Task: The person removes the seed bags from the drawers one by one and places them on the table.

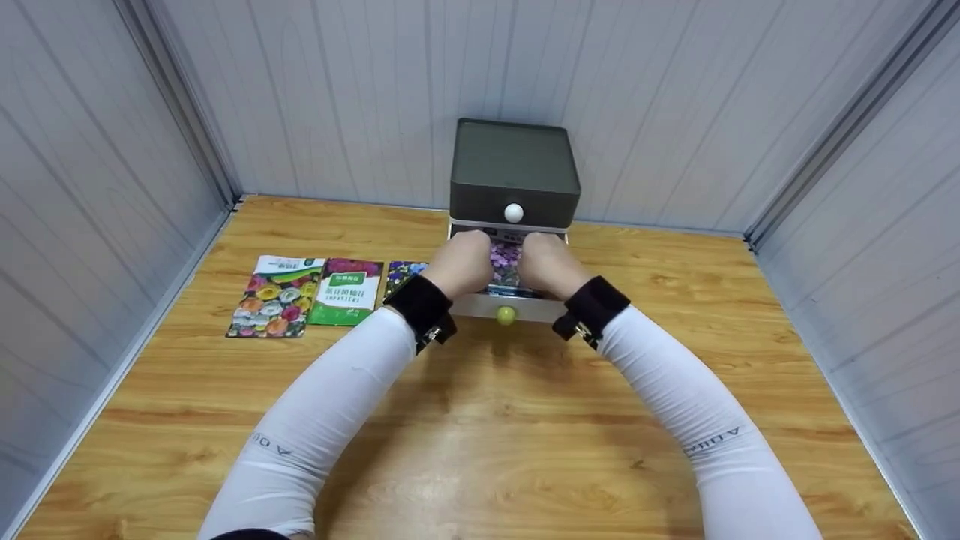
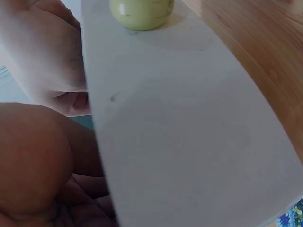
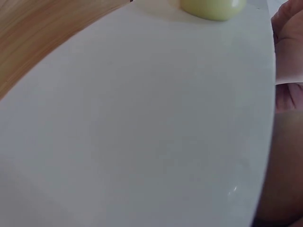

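Both hands reach into the pulled-out lower drawer [image 1: 536, 308], which has a white front and a yellow-green knob [image 1: 506, 315]. Between them lies a seed packet [image 1: 505, 260] with purple flowers. My left hand [image 1: 466, 262] grips the packet's left side with curled fingers, and my right hand [image 1: 550, 262] grips its right side. From above, the backs of the hands cover the fingertips. Each wrist view is mostly filled by the white drawer front [image 2: 165, 118], with part of the left hand [image 2: 35, 156] and right hand [image 3: 286, 165] behind it.
Above the drawer is the dark grey-green cabinet top [image 1: 517, 154], its upper drawer closed with a white knob [image 1: 514, 213]. On the wooden table [image 1: 495, 427] to the left lie a colourful flower packet [image 1: 276, 300], a green-and-white packet [image 1: 346, 292] and a partly hidden blue-flower packet [image 1: 401, 274]. Panels surround the table.
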Motion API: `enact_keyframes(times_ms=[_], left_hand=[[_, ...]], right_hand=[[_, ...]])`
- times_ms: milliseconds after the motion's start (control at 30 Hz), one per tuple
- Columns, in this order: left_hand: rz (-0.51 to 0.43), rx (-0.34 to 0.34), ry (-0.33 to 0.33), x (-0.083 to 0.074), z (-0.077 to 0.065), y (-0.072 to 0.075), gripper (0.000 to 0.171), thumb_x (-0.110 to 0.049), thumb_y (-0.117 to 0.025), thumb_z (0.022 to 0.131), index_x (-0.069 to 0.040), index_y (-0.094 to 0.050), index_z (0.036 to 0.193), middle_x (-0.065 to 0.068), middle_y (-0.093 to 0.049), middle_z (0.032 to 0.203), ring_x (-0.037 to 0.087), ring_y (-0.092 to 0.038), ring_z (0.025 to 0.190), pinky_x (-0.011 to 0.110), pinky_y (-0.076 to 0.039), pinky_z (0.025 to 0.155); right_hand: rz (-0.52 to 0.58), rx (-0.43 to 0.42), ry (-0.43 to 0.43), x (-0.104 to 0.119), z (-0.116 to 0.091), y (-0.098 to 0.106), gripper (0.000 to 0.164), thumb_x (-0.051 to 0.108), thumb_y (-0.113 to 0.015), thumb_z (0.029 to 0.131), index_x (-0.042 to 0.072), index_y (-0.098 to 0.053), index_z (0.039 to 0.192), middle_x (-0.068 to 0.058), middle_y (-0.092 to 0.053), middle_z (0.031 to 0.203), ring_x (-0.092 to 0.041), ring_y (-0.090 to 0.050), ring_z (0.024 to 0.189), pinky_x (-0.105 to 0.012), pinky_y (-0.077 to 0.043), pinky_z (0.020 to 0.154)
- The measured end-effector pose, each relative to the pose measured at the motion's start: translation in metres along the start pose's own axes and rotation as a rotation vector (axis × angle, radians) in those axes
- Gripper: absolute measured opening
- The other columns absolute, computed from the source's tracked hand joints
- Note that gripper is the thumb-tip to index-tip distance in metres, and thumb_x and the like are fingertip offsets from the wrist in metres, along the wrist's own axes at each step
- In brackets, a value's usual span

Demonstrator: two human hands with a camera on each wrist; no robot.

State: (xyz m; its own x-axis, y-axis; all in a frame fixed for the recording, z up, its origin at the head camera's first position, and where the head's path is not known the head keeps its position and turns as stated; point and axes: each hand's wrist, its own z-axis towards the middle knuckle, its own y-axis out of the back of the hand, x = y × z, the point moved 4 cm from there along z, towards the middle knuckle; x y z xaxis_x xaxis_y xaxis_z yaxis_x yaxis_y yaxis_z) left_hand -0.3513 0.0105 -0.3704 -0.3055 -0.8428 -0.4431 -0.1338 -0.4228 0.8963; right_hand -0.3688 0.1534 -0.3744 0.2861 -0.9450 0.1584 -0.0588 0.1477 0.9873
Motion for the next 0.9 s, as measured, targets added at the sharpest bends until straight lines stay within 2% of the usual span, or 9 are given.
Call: enact_keyframes(times_ms=[200,400,567,700,900], left_hand=[[-0.003,-0.009,0.009,0.000,-0.002,0.006,0.015,0.007,-0.060,0.097,-0.005,-0.068,0.094,0.013,-0.072,0.100,0.025,-0.058,0.078,0.038,-0.052,0.068],[-0.062,-0.018,0.022,0.005,-0.004,0.013,0.021,0.007,-0.060,0.093,-0.011,-0.059,0.081,0.007,-0.061,0.086,0.023,-0.055,0.072,0.035,-0.047,0.063],[-0.101,-0.035,0.006,0.009,-0.006,0.019,0.026,0.001,-0.067,0.094,-0.012,-0.052,0.076,0.005,-0.054,0.081,0.023,-0.053,0.070,0.033,-0.044,0.061],[-0.119,-0.038,0.017,0.009,-0.008,0.021,0.020,-0.007,-0.075,0.096,-0.007,-0.061,0.081,0.007,-0.060,0.083,0.022,-0.057,0.072,0.032,-0.046,0.063],[-0.151,-0.030,0.057,0.007,-0.010,0.020,0.022,-0.020,-0.086,0.098,-0.003,-0.073,0.094,0.005,-0.065,0.084,0.021,-0.058,0.077,0.033,-0.048,0.068]], right_hand=[[0.067,0.011,-0.038,-0.002,-0.001,0.002,0.029,-0.001,-0.055,0.095,0.014,-0.051,0.070,-0.012,-0.062,0.087,-0.029,-0.057,0.077,-0.047,-0.059,0.076],[0.183,-0.017,-0.083,-0.008,-0.003,0.007,0.018,0.000,-0.060,0.092,0.011,-0.056,0.078,-0.013,-0.065,0.091,-0.029,-0.061,0.077,-0.039,-0.053,0.067],[0.238,-0.031,-0.121,-0.013,-0.005,0.014,0.016,0.007,-0.069,0.093,0.009,-0.058,0.081,-0.016,-0.065,0.091,-0.030,-0.063,0.080,-0.039,-0.053,0.069],[0.276,-0.017,-0.145,-0.016,-0.004,0.017,0.022,0.010,-0.074,0.095,0.009,-0.059,0.079,-0.012,-0.060,0.086,-0.028,-0.060,0.079,-0.036,-0.050,0.068],[0.345,0.038,-0.180,-0.021,-0.002,0.018,0.031,0.018,-0.082,0.100,0.008,-0.066,0.076,-0.002,-0.059,0.071,-0.020,-0.059,0.063,-0.030,-0.046,0.057]])
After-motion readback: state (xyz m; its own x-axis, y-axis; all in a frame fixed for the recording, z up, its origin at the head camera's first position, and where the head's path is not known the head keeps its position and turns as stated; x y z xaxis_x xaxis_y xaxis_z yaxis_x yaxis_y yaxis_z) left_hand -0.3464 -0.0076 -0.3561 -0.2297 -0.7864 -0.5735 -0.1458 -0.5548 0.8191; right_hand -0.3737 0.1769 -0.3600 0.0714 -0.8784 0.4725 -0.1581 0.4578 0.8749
